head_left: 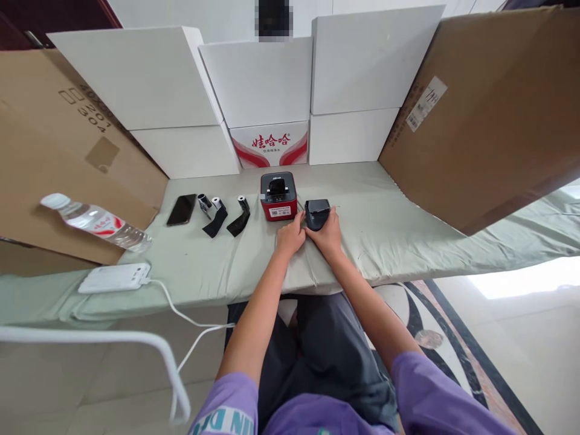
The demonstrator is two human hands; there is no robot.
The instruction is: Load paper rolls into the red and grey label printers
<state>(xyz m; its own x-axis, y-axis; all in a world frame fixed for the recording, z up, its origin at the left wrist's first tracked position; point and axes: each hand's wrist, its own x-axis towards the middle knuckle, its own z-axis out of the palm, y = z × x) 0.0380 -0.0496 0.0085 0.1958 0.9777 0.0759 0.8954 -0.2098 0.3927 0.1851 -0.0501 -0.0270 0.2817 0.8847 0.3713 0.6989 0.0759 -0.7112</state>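
A small black boxy device (317,212) with a glossy top rests on the cloth-covered table. My right hand (330,237) is wrapped around its right side and front, thumb across the lower edge. My left hand (291,234) is closed, its fingers curled against the device's left side; their tips are partly hidden. Just left and behind stands a red and black printer-like machine (278,208), with a label on its front and a black piece on top. Further left lie small white rolls (216,202) with black strips (238,225) trailing from them.
A black phone (182,209) lies at the left. A water bottle (97,223) leans over the table's left end, near a white power bank (115,278) with a cable. White boxes (267,84) line the back; large cardboard boxes (489,109) flank both sides.
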